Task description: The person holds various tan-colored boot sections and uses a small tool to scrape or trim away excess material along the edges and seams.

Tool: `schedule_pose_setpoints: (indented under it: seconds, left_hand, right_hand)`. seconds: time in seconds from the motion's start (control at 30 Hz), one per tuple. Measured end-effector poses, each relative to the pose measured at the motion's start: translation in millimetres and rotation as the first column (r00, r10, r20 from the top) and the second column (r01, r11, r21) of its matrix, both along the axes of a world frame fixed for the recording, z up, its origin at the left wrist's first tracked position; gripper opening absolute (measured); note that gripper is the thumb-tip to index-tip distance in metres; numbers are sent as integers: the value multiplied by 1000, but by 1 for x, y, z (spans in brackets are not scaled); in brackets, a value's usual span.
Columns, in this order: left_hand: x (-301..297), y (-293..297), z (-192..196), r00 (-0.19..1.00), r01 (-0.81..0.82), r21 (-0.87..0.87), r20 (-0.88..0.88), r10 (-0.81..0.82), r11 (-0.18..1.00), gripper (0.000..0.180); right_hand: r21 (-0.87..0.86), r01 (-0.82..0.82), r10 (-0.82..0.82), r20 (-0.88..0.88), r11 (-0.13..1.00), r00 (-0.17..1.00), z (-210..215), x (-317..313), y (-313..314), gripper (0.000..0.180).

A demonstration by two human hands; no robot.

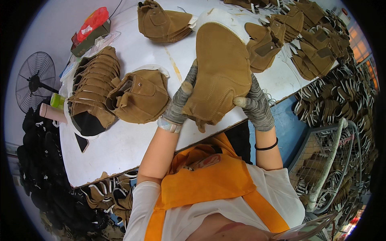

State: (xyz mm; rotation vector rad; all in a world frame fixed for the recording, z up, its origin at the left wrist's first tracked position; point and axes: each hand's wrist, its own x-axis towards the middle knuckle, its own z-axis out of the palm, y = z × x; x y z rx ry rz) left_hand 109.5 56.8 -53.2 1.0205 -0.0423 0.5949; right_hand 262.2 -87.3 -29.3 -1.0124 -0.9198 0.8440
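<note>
Between my two hands, above the white table, is a brown boot upper [221,68] with stitched seams and a white lining edge at its far end. My left hand [179,103], in a grey knit glove with the thumb tip bare, grips its left side. On the opposite side my right hand [257,107], gloved alike, has its thumb on the brown face; its other fingers are mostly hidden behind. Left of my left hand sits another brown boot upper [146,94], beside a row of nested uppers [96,76]. Farther back lies a small stack of uppers [165,24].
More brown uppers [315,48] crowd the table's right side, with loose threads around. A box [90,42] holding a red plastic bag stands far left, near a fan [34,82] and a pink cup [52,113]. A wire cart [321,160] is at right. Dark piles flank the table.
</note>
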Motion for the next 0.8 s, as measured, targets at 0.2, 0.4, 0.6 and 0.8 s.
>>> schedule_pose_setpoints:
  seconds: [0.2,0.4,0.6,0.8]
  left_hand:
    - [-18,-1,21,896,1,523,-379,231,852,114]
    - [-25,-9,18,891,-82,240,-417,179,967,107]
    - [-41,-12,23,785,-31,566,-496,371,824,98]
    - [-51,-34,52,616,164,638,-662,427,752,92]
  right_hand:
    - [33,14,-13,-37,999,999,-15,-2,0,102]
    - [-47,-144,144,-3,988,990,-16,12,-2,83]
    - [-246,-122,141,62,961,988,-14,-1,3,62]
    - [-79,-186,148,-346,979,926,-27,-30,27,64]
